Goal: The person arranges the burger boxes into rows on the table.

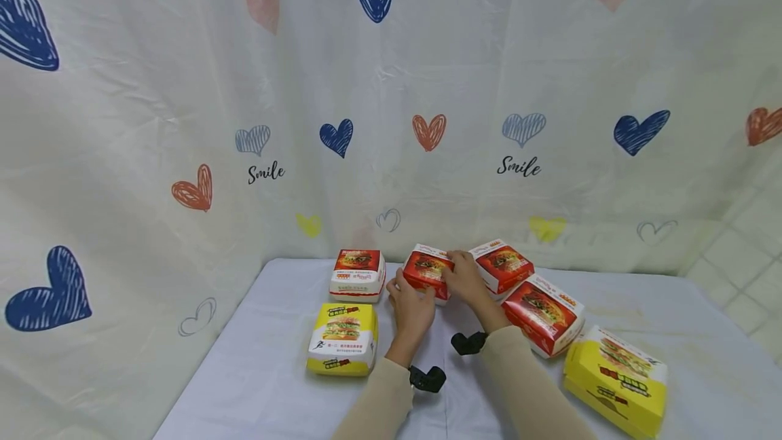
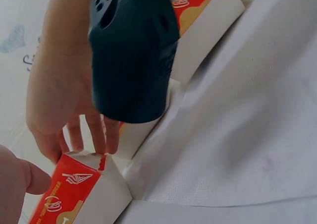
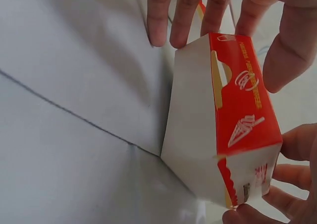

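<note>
Between my two hands is a red and white burger box [image 1: 425, 269] near the back of the table. My left hand [image 1: 411, 307] grips its left end, the fingers around the corner in the right wrist view [image 3: 292, 177]. My right hand [image 1: 467, 284] holds the right end, fingertips at the far edge and thumb [image 3: 290, 50] by the red face. Another red burger box [image 1: 502, 266] sits just right of the held one, partly behind my right hand. To the left stands a red and white burger box [image 1: 357, 276].
In front of the left red box lies a yellow burger box [image 1: 343, 339]. At the right, a larger red box [image 1: 544, 314] and a yellow box [image 1: 617, 379] lie at an angle on the white tablecloth [image 1: 256, 365]. A heart-print curtain [image 1: 391, 87] hangs behind the table.
</note>
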`<state>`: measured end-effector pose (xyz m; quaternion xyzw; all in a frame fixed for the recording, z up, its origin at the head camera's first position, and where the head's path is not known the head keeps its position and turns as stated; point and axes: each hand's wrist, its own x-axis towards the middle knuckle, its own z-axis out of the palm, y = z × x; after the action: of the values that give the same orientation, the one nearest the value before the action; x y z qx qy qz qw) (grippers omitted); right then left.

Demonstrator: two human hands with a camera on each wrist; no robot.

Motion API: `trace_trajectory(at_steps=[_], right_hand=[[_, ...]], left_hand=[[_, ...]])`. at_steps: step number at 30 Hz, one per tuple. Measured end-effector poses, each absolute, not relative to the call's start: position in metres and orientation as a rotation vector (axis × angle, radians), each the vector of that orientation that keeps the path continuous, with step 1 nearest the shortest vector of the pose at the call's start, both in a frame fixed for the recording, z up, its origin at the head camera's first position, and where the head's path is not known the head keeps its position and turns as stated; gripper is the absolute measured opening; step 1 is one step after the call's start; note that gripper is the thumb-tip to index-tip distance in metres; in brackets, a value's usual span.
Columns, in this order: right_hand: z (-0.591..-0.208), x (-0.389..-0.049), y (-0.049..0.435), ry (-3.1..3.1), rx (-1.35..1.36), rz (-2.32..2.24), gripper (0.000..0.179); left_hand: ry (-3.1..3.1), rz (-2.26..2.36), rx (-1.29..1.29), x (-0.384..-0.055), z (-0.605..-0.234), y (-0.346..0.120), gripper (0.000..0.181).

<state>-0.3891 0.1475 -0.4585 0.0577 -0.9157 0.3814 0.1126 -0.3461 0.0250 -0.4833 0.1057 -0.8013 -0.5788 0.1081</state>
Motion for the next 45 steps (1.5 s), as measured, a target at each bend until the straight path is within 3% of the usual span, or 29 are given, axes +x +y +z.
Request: trace_trajectory(at_steps=[13,27,45], right_hand=[[-0.463,-0.371,0.156,-2.682,0.105,1.211,0.046],[-0.469,-0.362,0.162,-2.688,0.028,1.259,0.057],[-0.475,-0.359,0.163,-2.632,0.049,1.312,0.065]], left_hand=[[-2.373,-1.706,0.251,-0.348,-0.488,0.024,0.086],[-2.394,-1.714,0.247,-0.344,-0.487,0.028,0.096],[-2.428,-1.646,0.171,-0.343,-0.488,0.027,0.070]])
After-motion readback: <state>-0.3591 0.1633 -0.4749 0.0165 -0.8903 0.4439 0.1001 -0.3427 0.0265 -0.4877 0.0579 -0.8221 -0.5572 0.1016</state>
